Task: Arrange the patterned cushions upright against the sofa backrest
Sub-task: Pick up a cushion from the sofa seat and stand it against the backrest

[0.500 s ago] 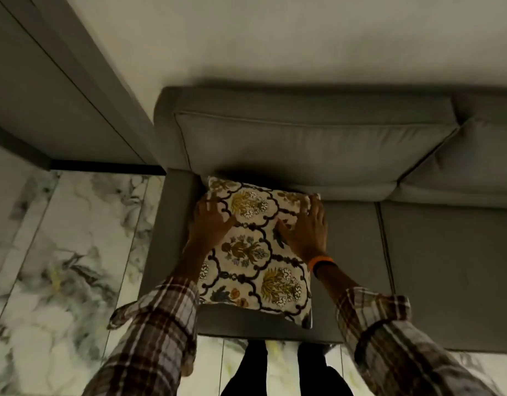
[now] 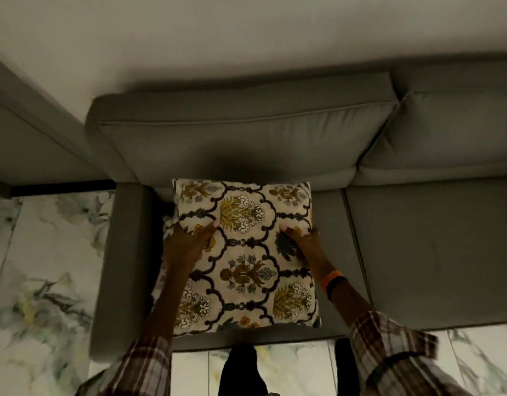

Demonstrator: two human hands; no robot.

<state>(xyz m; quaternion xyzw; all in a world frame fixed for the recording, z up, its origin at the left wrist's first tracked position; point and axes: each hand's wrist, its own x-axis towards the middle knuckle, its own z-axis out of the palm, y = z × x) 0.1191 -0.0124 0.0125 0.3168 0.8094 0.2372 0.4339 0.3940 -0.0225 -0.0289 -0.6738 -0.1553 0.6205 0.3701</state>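
Note:
A cream cushion with a dark lattice and yellow floral pattern lies over the left end of the grey sofa seat, its far edge near the foot of the backrest. My left hand grips its left side and my right hand grips its right side, thumbs on top and fingers curled around the edges. A second patterned edge shows just beneath the cushion on the left; I cannot tell whether it is another cushion.
The sofa's left armrest borders the cushion. A marble-patterned floor lies to the left and in front. A second backrest cushion sits to the right. The wall rises behind the sofa.
The cushion has turned square to the backrest and its far edge has come up. Both hands have gone from lying flat on top to gripping its sides.

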